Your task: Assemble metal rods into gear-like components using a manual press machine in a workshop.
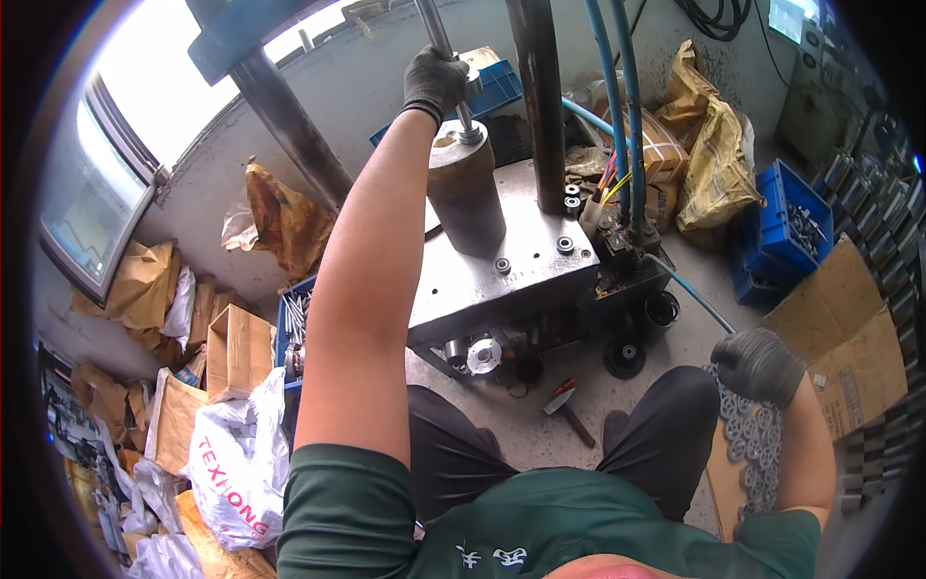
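My left hand (pixel 436 79), in a dark grey glove, is closed around an upright steel rod (pixel 434 24) above a thick metal cylinder (pixel 468 198). A shiny ring-shaped part (pixel 473 81) shows beside its fingers; whether they touch it I cannot tell. The rod's lower end meets the cylinder's top, and the cylinder stands on a steel press table (pixel 531 207). My right hand (pixel 762 367), gloved too, makes a fist on the end of a thin lever (pixel 693 297) slanting up to a hydraulic unit (pixel 617 241). Small bearings (pixel 565 245) sit on the table's right part.
Dark press columns (pixel 537 106) rise behind the table, with blue hoses (pixel 627 116) at right. A hammer (pixel 576 422) lies on the floor near my feet. Many flat metal rings (pixel 752 444) lie beside my right leg. Blue crates (pixel 786 227), cardboard (pixel 844 338) and white sacks (pixel 236 463) surround me.
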